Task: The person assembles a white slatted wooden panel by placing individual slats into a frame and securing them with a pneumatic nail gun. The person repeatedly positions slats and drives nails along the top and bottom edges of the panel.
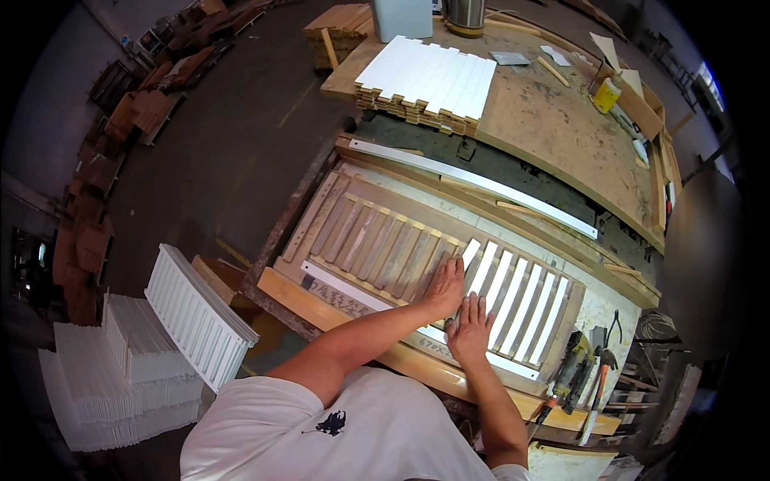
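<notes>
left hand (446, 287) and right hand (472, 327) lay flat by white slats (503, 293), gripping nothing.
wooden jig (318, 215) ribs presumably kept slat spacing even.

So the person's left hand (447, 290) and right hand (472, 330) are both palm-down at the leftmost white slat (473, 248) in this wooden jig (318, 215). More white slats sit to the right, a hammer (598, 390) lies nearby, and strips are stacked (437, 76) on the back table (553, 120).
</notes>
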A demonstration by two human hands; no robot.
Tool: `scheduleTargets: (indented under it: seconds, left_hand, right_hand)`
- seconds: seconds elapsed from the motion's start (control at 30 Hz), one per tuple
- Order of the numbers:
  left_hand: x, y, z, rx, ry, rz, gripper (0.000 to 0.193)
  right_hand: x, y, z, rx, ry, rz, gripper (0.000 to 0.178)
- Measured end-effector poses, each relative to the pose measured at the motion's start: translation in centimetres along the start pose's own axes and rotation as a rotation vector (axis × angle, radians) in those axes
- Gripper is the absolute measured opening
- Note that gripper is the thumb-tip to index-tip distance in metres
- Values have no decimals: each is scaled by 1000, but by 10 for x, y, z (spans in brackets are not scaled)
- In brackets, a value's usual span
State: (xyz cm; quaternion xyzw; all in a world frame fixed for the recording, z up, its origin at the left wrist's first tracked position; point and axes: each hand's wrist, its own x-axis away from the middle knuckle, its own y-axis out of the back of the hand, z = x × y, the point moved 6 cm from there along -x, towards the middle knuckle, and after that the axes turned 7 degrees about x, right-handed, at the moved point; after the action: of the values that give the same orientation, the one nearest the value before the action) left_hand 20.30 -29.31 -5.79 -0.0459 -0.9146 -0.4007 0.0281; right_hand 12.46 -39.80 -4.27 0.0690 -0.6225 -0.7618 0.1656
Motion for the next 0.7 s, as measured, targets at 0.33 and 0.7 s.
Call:
scheduleTargets:
  seconds: [0.33,0.7]
  left_hand:
    - [1,-3,-10,-412,-360,31,54]
    - [3,-9,3,-210,-329,168,63]
  right_hand:
    - [5,0,-1,10,11,35,65]
    - [5,-6,3,17,-10,107,64]
